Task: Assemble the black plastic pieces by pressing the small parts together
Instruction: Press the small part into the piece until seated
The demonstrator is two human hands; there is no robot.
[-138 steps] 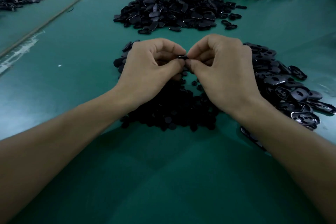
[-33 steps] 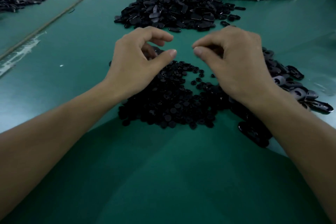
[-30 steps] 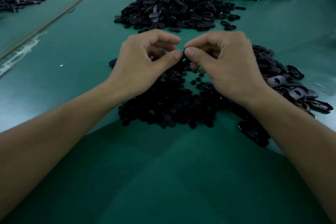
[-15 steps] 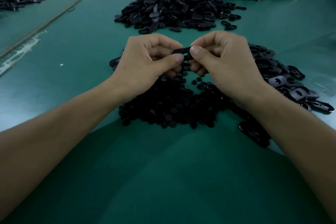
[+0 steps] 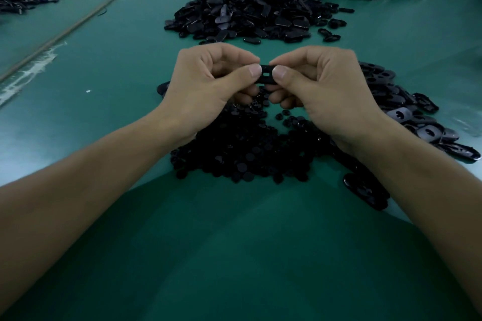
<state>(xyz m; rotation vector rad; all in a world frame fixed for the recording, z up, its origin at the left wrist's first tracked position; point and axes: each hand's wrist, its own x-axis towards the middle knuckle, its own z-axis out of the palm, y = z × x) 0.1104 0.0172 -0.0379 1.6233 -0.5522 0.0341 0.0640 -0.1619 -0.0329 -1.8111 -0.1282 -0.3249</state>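
At the frame's centre, the left hand [image 5: 208,81] and right hand [image 5: 320,86] each pinch one end of a slotted black plastic piece [image 5: 266,75], probably to steady it for pressing, above the small round parts [image 5: 242,154] on the green tabletop [image 5: 234,255].

I log one black oval piece [image 5: 266,75], slotted at centre, held level above the near heap of small round black parts [image 5: 242,154]; more slotted ovals [image 5: 401,115] lie heaped at right.

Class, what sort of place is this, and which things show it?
Probably a small-parts assembly workshop: heaps of small black plastic parts on a green work table, and the left hand and right hand pinching one black piece.
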